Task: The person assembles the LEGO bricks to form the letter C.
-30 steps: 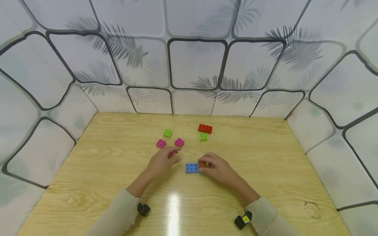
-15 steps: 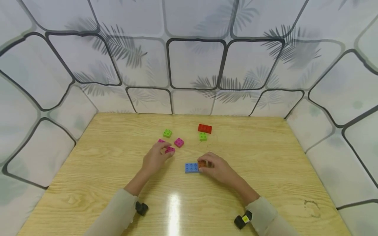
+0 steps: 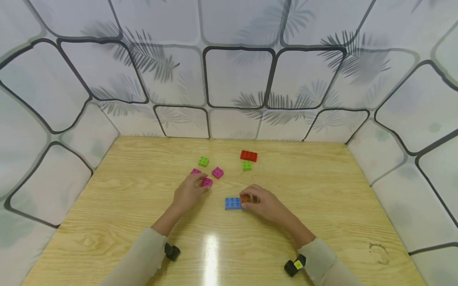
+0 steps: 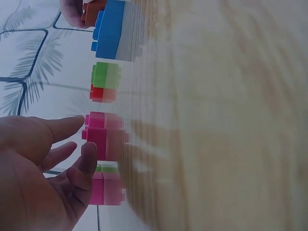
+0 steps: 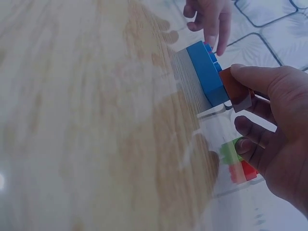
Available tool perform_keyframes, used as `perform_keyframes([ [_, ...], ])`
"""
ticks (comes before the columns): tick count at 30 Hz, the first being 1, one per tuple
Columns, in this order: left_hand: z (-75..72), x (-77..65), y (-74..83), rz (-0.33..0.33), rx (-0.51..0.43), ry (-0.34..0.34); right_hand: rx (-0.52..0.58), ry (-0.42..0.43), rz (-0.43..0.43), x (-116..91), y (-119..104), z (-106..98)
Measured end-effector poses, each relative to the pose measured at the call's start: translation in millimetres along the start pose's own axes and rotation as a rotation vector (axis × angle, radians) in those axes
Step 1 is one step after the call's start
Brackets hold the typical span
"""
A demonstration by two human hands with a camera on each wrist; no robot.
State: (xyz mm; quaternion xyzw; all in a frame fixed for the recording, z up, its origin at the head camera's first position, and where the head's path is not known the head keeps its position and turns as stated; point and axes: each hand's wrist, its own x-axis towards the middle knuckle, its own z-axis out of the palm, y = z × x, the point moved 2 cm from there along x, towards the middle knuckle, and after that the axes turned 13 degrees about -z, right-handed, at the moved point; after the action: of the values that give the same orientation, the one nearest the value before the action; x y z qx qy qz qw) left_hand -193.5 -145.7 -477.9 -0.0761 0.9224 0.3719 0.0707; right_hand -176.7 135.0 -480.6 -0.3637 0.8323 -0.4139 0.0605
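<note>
In the head view, my left hand pinches a pink brick between thumb and finger; the brick rests at table level. One finger tip overlaps that pink brick in the left wrist view. My right hand grips an orange brick at the right end of a longer blue brick. From the right wrist, the thumb lies on the orange brick, which sits above the studs at one end of the blue brick. Whether the two are pressed together cannot be told.
Two other pink bricks, one partly behind the left hand and one beyond it, lie on the wooden table. Farther back are a green brick, another green brick and a red brick. Patterned cloth walls surround the table.
Over the second, my left hand has moved slightly left and forward and closed on the pink brick, which shifted a little. The last half second shows almost no motion. My right hand stays put.
</note>
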Motion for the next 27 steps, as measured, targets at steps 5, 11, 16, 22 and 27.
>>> perform_keyframes([
  [5,3.8,2.5,-0.9,-0.001,-0.005,-0.016,0.001,0.001,0.002,-0.4,-0.6,-0.8],
  [11,8.8,6.3,-0.1,0.029,0.035,-0.015,-0.001,0.000,0.002,-0.2,0.5,-0.3],
  [16,10.1,6.5,0.7,0.009,0.033,-0.023,0.006,-0.001,-0.004,0.4,1.7,0.6],
  [22,8.7,4.5,2.7,0.012,0.026,-0.035,0.014,0.002,0.001,0.2,1.8,0.0],
  [27,7.4,3.1,4.3,0.000,-0.006,-0.058,0.016,-0.002,0.002,0.2,2.3,-0.3],
])
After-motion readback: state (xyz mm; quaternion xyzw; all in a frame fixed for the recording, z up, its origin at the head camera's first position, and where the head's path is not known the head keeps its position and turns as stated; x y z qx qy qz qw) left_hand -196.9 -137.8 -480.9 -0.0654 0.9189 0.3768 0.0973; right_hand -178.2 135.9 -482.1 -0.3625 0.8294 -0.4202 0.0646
